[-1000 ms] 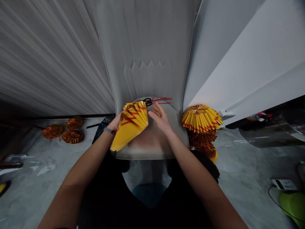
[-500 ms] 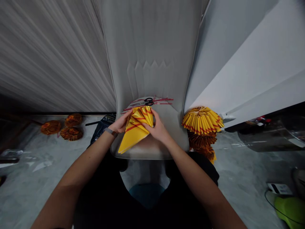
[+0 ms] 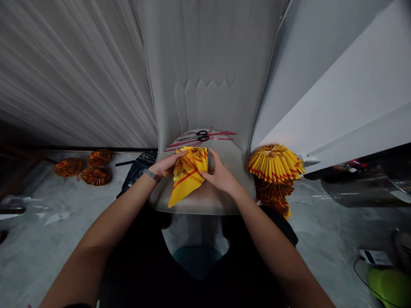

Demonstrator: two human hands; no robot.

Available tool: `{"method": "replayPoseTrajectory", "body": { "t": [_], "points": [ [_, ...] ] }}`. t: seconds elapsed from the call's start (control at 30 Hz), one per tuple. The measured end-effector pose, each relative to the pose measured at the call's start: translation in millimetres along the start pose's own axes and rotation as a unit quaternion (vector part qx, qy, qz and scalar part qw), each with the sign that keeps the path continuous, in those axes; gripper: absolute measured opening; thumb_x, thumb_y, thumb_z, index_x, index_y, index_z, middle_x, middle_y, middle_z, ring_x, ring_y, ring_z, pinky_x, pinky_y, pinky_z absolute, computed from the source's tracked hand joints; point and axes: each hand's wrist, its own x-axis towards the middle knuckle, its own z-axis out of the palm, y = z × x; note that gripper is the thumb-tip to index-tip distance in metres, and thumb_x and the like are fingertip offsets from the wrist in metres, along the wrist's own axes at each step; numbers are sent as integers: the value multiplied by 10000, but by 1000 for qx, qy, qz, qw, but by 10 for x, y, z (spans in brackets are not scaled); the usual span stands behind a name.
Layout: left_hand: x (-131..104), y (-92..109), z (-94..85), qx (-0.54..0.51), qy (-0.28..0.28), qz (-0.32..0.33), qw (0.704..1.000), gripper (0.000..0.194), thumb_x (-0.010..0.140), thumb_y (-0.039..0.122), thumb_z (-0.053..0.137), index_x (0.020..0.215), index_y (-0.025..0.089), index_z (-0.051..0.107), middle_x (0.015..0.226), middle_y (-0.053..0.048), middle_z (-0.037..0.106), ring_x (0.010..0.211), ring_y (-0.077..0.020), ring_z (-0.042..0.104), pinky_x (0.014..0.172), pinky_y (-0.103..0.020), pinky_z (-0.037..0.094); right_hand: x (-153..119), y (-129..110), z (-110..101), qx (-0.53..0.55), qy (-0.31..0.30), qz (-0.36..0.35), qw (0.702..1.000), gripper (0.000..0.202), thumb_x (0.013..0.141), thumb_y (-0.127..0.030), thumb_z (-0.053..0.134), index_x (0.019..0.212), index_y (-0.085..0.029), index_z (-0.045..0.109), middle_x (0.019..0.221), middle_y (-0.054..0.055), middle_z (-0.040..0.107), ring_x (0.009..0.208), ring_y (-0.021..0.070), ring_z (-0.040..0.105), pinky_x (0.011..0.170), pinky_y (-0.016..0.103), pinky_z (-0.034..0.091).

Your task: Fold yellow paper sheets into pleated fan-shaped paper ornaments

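A yellow folded paper with red lines and gold foil patches lies over the grey chair seat, pleated at its top, with a pointed corner towards me. My left hand grips its left side, the thumb or a finger over the top edge. At the paper's right edge, my right hand has thumb and fingers apart, the thumb touching or very near the paper. Black-handled scissors and several red strips lie behind the paper on the seat.
Fanned yellow paper is stacked on darker fans right of the chair. Several orange-gold fans sit on the floor at left, near a dark bag. A white power strip and green object are at lower right.
The paper's lower corner has moved right and more gold foil shows. My right hand has shifted slightly right, its fingers coming off the paper. My left hand reaches further over the top edge.
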Motion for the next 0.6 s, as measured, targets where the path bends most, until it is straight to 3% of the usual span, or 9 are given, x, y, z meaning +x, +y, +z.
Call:
{"method": "replayPoseTrajectory", "body": {
  "t": [0.07, 0.13, 0.23, 0.33, 0.47, 0.6],
  "points": [
    [-21, 26, 31, 2, 43, 25, 999, 553, 784, 636, 720, 1068, 161, 739, 1041, -150, 783, 961, -313, 752, 896, -439, 600, -16, -36, 43, -88, 41, -40, 994, 856, 841, -441, 716, 1578, -315, 300, 1477, 117, 475, 1272, 293, 554, 1102, 498, 450],
    [-55, 60, 70, 28, 89, 71, 993, 545, 806, 595, 728, 1138, 164, 720, 1067, -135, 779, 957, -306, 750, 892, -435, 595, -18, -72, 59, -148, 56, -74, 985, 684, 893, -414, 660, 1521, -306, 413, 1372, 116, 546, 1176, 271, 598, 1057, 451, 477],
    [-95, 90, 127, 108, 112, 136, 979, 570, 832, 568, 720, 1229, 163, 671, 1087, -114, 771, 939, -273, 744, 874, -404, 585, 0, -106, 18, -211, -15, -105, 972, 339, 955, -311, 570, 1288, -274, 624, 1157, 73, 667, 963, 209, 649, 904, 341, 508],
    [-113, 88, 168, 188, 99, 173, 962, 602, 854, 584, 677, 1285, 166, 633, 1138, -105, 750, 961, -240, 729, 874, -369, 574, 24, -115, -54, -280, -89, -59, 954, 149, 934, -300, 617, 1050, -240, 688, 954, 38, 719, 815, 180, 649, 748, 274, 460],
    [-172, 115, 207, 279, 78, 222, 931, 614, 859, 535, 681, 1363, 193, 604, 1227, -90, 725, 1083, -237, 692, 976, -359, 539, 61, -93, -58, -324, -113, 4, 939, 142, 946, -336, 629, 938, -214, 700, 884, 48, 739, 836, 183, 662, 738, 253, 415],
    [-239, 204, 230, 343, 55, 243, 906, 611, 832, 506, 725, 1366, 229, 619, 1250, -62, 721, 1173, -255, 659, 1061, -369, 494, 98, -76, 87, -341, -77, 15, 937, 222, 987, -384, 563, 1010, -222, 712, 922, 68, 755, 836, 206, 679, 752, 273, 433]
  ]
}}
